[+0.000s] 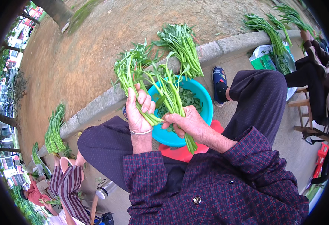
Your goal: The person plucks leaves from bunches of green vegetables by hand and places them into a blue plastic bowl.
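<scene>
My left hand (139,109), with a bracelet at the wrist, is closed round a bunch of green leafy stalks (149,114), cut ends pointing towards my right hand. My right hand (187,122) grips a second bunch of leafy stalks (168,92), whose cut ends hang below the fingers. The fingertips of my right hand are at the cut ends of the left bunch. Beneath both hands stands a turquoise plastic basin (207,98) with loose green leaves (191,99) in it. A large bundle of leafy stalks (182,47) lies across the stone kerb just beyond the basin.
A red plastic stool (175,154) is under the basin. The stone kerb (95,108) crosses in front, with more bundles at left (54,132) and right (268,31). People sit on both sides. A clear bottle (106,189) stands at lower left, a wooden stool (302,104) at right.
</scene>
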The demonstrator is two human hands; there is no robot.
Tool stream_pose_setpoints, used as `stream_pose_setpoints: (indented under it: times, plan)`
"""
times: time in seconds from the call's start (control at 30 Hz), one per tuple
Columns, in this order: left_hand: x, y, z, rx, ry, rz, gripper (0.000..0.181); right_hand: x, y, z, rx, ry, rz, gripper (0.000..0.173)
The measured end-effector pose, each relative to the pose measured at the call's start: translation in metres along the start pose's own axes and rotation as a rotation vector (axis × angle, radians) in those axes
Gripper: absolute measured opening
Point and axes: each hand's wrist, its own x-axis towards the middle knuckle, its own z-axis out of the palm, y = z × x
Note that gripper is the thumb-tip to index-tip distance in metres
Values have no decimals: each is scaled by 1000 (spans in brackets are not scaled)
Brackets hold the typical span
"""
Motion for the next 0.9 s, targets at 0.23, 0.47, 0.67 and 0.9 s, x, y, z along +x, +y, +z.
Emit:
stream_pose_setpoints:
  times: [0.23, 0.47, 0.67, 0.9]
  plan:
    - [-2, -4, -2, 169, 107, -10, 31, 2, -1, -2, -112, -21, 28, 19]
    - [-2, -5, 0, 223, 155, 31, 30, 2, -4, -2, -51, -43, -19, 22]
    - [-4, -8, 6, 212, 105, 26, 27, 4, -4, -5, 43, -161, 133, 21]
    - [-6, -13, 16, 261, 161, 64, 25, 1, -9, -1, -26, -149, 104, 20]
